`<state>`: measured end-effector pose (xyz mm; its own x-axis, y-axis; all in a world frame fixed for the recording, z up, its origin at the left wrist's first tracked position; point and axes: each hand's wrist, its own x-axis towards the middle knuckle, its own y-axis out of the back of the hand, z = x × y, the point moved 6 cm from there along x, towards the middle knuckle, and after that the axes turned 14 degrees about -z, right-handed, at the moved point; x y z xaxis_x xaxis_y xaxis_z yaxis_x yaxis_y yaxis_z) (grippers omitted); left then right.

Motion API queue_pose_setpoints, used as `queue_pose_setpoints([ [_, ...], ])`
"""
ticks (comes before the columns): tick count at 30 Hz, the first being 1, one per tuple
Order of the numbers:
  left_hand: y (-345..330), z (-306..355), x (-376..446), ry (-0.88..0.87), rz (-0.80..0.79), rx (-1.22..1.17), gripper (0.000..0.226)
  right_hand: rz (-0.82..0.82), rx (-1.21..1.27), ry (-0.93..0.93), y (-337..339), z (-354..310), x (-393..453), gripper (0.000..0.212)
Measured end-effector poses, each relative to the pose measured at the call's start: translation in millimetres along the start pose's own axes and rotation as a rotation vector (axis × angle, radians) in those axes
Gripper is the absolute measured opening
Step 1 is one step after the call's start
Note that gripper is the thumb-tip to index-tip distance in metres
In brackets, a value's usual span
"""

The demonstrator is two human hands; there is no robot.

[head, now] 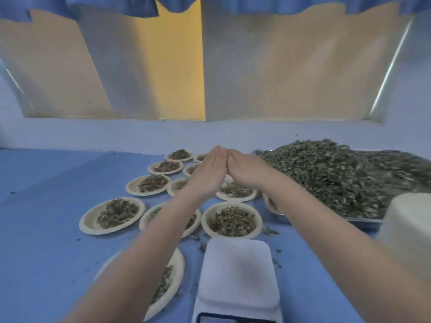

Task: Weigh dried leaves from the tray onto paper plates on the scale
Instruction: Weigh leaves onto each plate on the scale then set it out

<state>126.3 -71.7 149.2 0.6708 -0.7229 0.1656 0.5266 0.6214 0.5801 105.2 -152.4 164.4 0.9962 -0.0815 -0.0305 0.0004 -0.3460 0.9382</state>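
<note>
- Hands are reaching forward over the plates, left hand [210, 170] and right hand [242, 170] pressing together along their inner edges, fingers straight and released, grasping nothing.
- Both bare forearms are stretching in from the near edge; the left one is crossing over 2 filled plates, the right one is passing over the near left corner of the tray [363, 222].
- Scale [236, 278] is sitting near the bottom centre, between the forearms; its white, rounded-square platform is bare, carrying no plate. Only the top edge of its dark display is showing at the frame's bottom.
- Leaves [338, 173] are lying heaped in a tall mound on the metal tray at the right, well apart from the scale.
- Plates [112, 215] of leaves are standing in rows across the blue table [46, 206], left of and beyond the scale; 1 plate [232, 220] is sitting just beyond the scale's far edge. Some plates are hiding behind the hands and arms, so I cannot tell the count.
- Loose leaf bits are lying scattered on the table around the scale.
- Stack [410, 231] of pale round things at the right edge is standing just in front of the tray; blur is making it unclear what it is.
- Plates are looking round, cream, shallow-rimmed; the leaves are looking dry, crumpled, grey-green.
</note>
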Motion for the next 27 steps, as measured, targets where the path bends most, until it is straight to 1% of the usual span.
queue_pose_setpoints([
  [3, -63.8, 45.6, 27.6, -0.013, -0.095, -0.056, 0.048, 0.033, 0.04, -0.157, 31.7, 62.2, -57.8, 0.047],
  [5, -111.3, 73.9, 42.0, -0.028, -0.176, -0.03, 0.048, 0.047, 0.098, -0.285, 45.8, 103.3, -95.9, 0.044],
  [7, -156.2, 98.3, 52.4, -0.058, -0.242, 0.008, 0.047, 0.042, 0.027, -0.38, 56.7, 138.2, -129.4, 0.043],
  [9, -194.6, 117.7, 56.5, -0.063, -0.297, -0.003, 0.047, 0.024, -0.057, -0.449, 64.5, 171.8, -156.6, 0.042],
  [12, -242.7, 140.6, 59.9, -0.11, -0.377, 0.067, 0.036, 0.011, -0.116, -0.567, 68.5, 215.4, -188.8, 0.039],
  [14, -267.2, 145.5, 63.5, -0.102, -0.385, 0.07, 0.033, 0.032, -0.131, -0.627, 68.0, 242.1, -205.6, 0.042],
  [16, -284.1, 142.9, 66.7, -0.064, -0.391, 0.048, 0.038, 0.072, -0.128, -0.67, 67.0, 264.8, -220.9, 0.041],
  [18, -286.4, 137.0, 69.0, -0.016, -0.342, 0.019, 0.057, 0.083, -0.108, -0.698, 63.8, 283.1, -233.9, 0.039],
  [19, -285.1, 134.3, 70.5, 0.019, -0.33, 0.022, 0.061, 0.08, -0.086, -0.708, 62.1, 290.4, -239.5, 0.042],
  [20, -284.2, 131.4, 73.4, 0.054, -0.335, 0.036, 0.058, 0.086, -0.055, -0.715, 60.9, 296.6, -244.3, 0.046],
  [21, -282.5, 130.5, 75.4, 0.077, -0.343, 0.054, 0.049, 0.106, -0.026, -0.718, 61.4, 301.3, -248.2, 0.048],
  [22, -280.1, 131.3, 76.8, 0.085, -0.352, 0.076, 0.039, 0.136, -0.012, -0.719, 63.4, 304.8, -251.0, 0.045],
  [23, -278.5, 132.6, 78.4, 0.084, -0.364, 0.096, 0.034, 0.162, -0.014, -0.717, 66.3, 307.0, -252.9, 0.042],
  [25, -276.6, 135.8, 80.5, 0.073, -0.383, 0.139, 0.034, 0.182, -0.042, -0.712, 71.9, 308.9, -253.6, 0.041],
  [27, -275.2, 139.9, 81.5, 0.059, -0.391, 0.188, 0.032, 0.169, -0.077, -0.719, 77.2, 308.2, -252.6, 0.044],
])
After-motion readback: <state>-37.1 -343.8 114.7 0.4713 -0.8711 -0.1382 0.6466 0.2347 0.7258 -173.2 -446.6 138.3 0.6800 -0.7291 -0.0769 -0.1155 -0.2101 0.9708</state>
